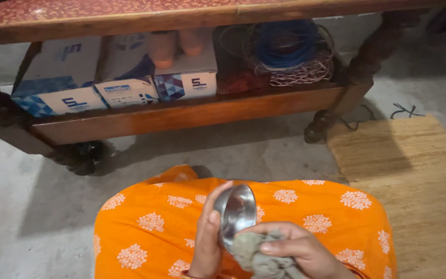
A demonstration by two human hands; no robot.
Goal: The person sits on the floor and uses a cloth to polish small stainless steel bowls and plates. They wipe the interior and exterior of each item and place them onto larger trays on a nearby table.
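Sitting on grey concrete floor.

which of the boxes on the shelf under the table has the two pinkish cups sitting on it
The right-hand box of the three, beside the coiled wires. The two pinkish cups stand upside down on its top; the left box and middle box carry nothing.

Boxes on shelf under table; wire coil right of boxes; mat right.
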